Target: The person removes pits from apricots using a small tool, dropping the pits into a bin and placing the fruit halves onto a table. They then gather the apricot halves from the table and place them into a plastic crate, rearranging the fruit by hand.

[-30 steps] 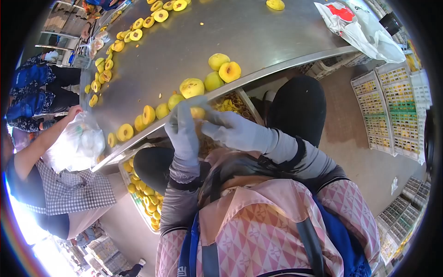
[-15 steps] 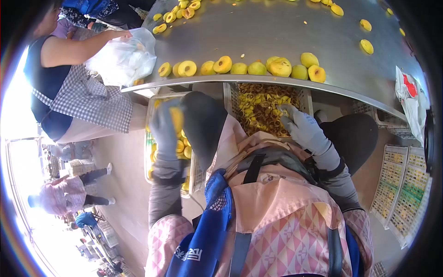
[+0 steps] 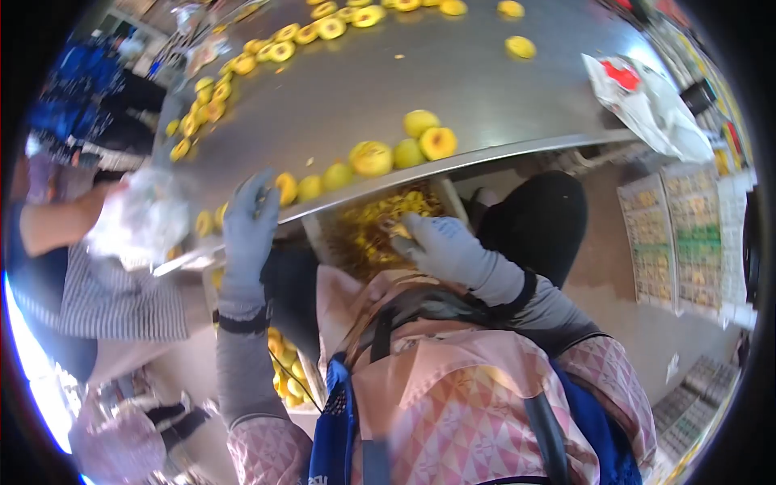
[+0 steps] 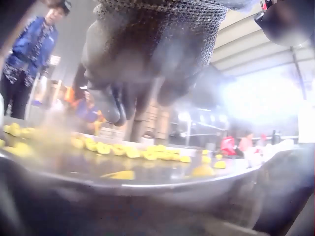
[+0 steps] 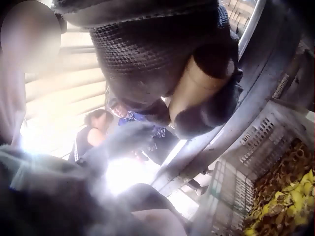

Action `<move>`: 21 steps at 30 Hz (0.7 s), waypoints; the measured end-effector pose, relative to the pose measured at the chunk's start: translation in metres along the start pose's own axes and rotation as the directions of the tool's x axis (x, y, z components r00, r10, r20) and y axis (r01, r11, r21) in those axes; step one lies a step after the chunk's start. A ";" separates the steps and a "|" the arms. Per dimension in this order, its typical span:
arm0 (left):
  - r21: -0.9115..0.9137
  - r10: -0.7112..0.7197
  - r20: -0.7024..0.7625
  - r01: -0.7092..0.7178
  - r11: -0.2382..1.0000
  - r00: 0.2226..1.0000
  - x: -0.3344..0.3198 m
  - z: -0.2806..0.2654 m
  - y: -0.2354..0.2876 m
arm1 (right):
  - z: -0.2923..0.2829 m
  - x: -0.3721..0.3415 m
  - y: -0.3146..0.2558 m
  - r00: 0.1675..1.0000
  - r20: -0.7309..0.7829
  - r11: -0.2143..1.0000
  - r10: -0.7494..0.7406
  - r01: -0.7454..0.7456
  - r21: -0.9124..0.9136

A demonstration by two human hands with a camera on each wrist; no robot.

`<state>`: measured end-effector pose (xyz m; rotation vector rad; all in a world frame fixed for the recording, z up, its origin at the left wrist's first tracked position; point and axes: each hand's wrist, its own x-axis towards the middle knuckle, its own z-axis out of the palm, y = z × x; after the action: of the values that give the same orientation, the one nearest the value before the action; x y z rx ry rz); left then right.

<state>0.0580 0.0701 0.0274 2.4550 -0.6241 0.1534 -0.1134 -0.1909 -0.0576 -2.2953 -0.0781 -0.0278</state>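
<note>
My gloved left hand [image 3: 249, 222] is raised at the table's front edge, right beside a row of yellow peach halves [image 3: 338, 175]. Its fingers reach forward, slightly bent, and no fruit shows in them. In the left wrist view, gloved fingers [image 4: 142, 98] hang above the tabletop. Over a crate of scraps, my gloved right hand [image 3: 449, 252] curls its fingers round a short tool. The right wrist view shows that tool's tan cylindrical handle [image 5: 194, 86] in the dark-palmed glove; its working end is hidden.
The metal table [image 3: 453, 89] carries more fruit halves [image 3: 331, 27] along its far side. Below the edge sits the scrap crate [image 5: 231, 191]; a crate of yellow halves [image 3: 289, 380] stands left. A person holds a plastic bag [image 3: 141, 217] at left. A white bag [image 3: 647, 105] hangs at right.
My left hand held a yellow half over the left crate half a second ago; it has moved up to the table row without it. The right hand keeps near the scrap crate. The view has turned.
</note>
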 end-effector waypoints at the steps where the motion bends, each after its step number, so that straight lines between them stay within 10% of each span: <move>1: -0.010 0.087 0.051 -0.087 0.996 0.995 0.024 0.021 0.016 | -0.006 0.000 -0.001 1.000 -0.004 1.000 0.011 -0.011 0.021; 7: -0.004 0.490 0.296 -0.512 0.859 0.820 0.111 0.145 0.074 | -0.033 -0.004 -0.007 0.986 -0.116 0.959 0.122 -0.087 0.270; 10: -0.179 0.657 0.473 -0.666 0.724 0.587 0.125 0.169 0.104 | -0.044 -0.007 -0.004 0.979 -0.128 0.937 0.161 -0.111 0.331; 16: 0.173 0.400 0.671 -0.657 0.734 0.624 0.114 0.179 0.145 | -0.051 -0.011 -0.002 0.955 -0.258 0.896 0.148 -0.019 0.443; 21: -0.051 0.242 0.543 -0.256 0.965 0.804 0.101 0.157 0.136 | -0.052 -0.006 0.007 0.902 -0.341 0.798 0.265 -0.007 0.602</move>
<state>0.0780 -0.1576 -0.0054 2.4266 -1.1978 -0.4640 -0.1188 -0.2350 -0.0288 -1.6160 0.2716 -0.3627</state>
